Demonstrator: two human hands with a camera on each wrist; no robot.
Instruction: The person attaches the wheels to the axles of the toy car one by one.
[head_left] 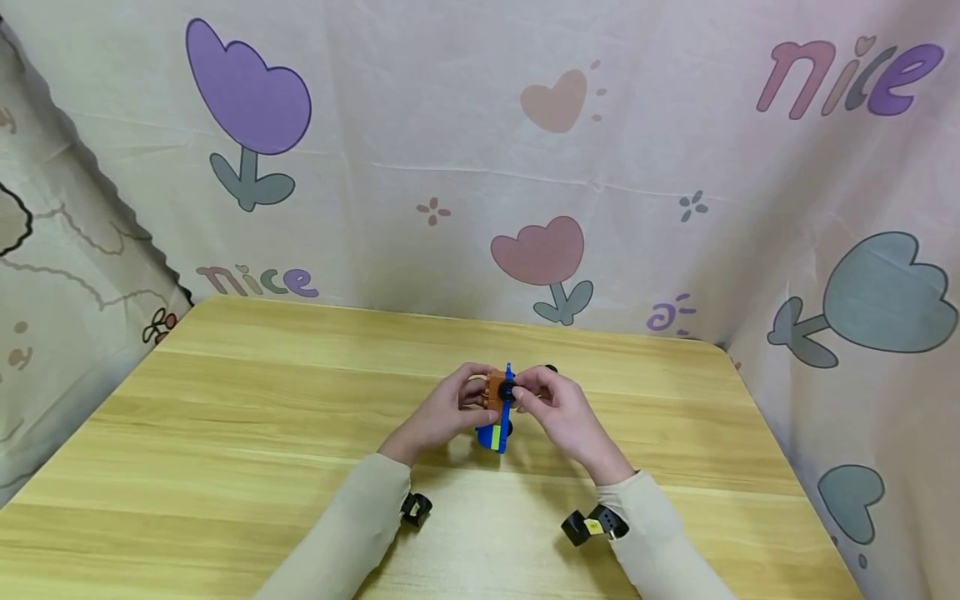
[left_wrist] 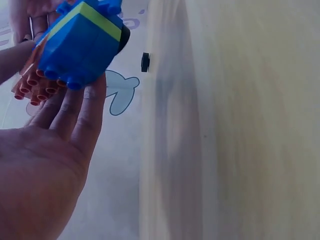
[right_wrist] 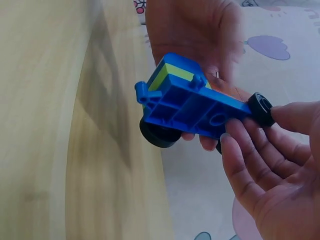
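Note:
A toy vehicle (head_left: 495, 435) with a blue base, a yellow-green stripe and orange bricks is held tilted above the table. My left hand (head_left: 442, 417) grips it by the orange-brick side, fingers around the studs (left_wrist: 37, 87). My right hand (head_left: 564, 417) pinches a black wheel (right_wrist: 261, 109) at the orange end, with other fingertips against the blue underside (right_wrist: 192, 110). Another black wheel (right_wrist: 160, 135) sits at the blue end, opposite a bare blue peg (right_wrist: 142, 93). Part of a further wheel shows below the base in the right wrist view.
A loose black wheel (head_left: 551, 367) lies on the wooden table (head_left: 300, 375), just beyond my right hand. A printed cloth (head_left: 420, 108) hangs behind the table and at its sides. Small black devices (head_left: 416, 509) are worn at both wrists.

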